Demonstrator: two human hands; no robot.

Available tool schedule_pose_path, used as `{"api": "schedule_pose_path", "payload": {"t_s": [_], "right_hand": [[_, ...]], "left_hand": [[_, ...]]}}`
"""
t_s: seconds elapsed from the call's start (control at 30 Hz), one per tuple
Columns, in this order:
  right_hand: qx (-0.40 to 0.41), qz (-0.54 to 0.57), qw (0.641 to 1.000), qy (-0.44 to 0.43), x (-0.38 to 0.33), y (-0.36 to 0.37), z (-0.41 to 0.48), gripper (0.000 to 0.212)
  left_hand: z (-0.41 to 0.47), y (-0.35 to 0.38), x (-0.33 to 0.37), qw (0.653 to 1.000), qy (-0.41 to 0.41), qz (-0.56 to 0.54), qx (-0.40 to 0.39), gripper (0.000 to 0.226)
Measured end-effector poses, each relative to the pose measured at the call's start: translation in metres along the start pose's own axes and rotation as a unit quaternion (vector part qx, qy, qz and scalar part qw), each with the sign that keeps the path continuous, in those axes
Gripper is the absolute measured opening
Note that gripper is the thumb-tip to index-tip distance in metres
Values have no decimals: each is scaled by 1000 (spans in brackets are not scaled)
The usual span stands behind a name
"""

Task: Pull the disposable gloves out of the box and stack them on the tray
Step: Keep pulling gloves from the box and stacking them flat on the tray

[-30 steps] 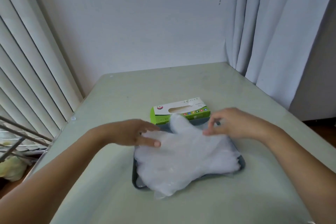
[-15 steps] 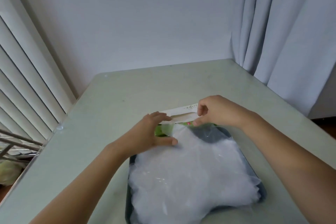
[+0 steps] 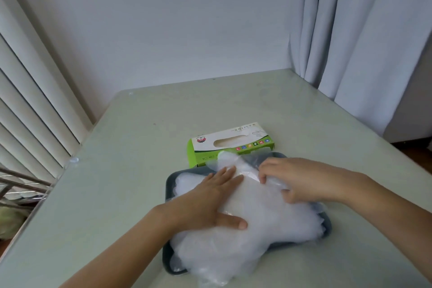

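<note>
The gloves (image 3: 268, 224) are being pressed down on the tray (image 3: 169, 184) by the left hand (image 3: 210, 203), its fingers straight and flat on the pile. The pile's far side is being pinched by the curled fingers of the right hand (image 3: 294, 180). The box (image 3: 230, 142) is being left lying on the table (image 3: 140, 147), just behind the tray.

Buried under the gloves (image 3: 268, 224): all but the rim of the tray (image 3: 184, 172). Masked behind the tray's far edge: lower front of the box (image 3: 230, 141), print too small to read. Sunk into the film, perhaps pinching it: fingertips of the right hand (image 3: 299, 180).
</note>
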State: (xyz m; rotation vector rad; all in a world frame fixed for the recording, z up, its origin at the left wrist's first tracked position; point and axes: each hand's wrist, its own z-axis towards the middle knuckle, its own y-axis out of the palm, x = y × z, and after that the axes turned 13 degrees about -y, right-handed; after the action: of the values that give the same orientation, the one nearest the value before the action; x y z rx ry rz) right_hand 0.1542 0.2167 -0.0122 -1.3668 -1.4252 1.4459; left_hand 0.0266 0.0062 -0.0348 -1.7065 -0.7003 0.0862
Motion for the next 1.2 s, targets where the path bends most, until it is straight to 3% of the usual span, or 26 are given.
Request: {"api": "schedule_pose_path", "payload": {"t_s": [0.13, 0.27, 0.5, 0.7, 0.87, 1.0, 1.2], "right_hand": [[106, -62, 992, -32, 4, 6, 1, 9], [231, -136, 959, -89, 4, 6, -4, 19], [207, -39, 976, -54, -8, 6, -26, 7], [125, 47, 991, -12, -11, 8, -42, 2], [80, 84, 993, 24, -17, 5, -55, 32], [59, 72, 995, 22, -22, 6, -59, 42], [72, 9, 997, 4, -31, 10, -56, 18]], "left_hand": [[-3, -2, -1, 999, -28, -4, 16, 104], [-10, -10, 4, 997, -49, -51, 36, 97], [-22, -23, 26, 994, -57, -74, 64, 82], [-25, -12, 47, 999, -38, 16, -14, 93], [-30, -2, 45, 996, -53, 46, -63, 99], [-37, -6, 44, 995, -49, 41, -77, 93], [-42, -10, 36, 993, -46, 43, -96, 92]]}}
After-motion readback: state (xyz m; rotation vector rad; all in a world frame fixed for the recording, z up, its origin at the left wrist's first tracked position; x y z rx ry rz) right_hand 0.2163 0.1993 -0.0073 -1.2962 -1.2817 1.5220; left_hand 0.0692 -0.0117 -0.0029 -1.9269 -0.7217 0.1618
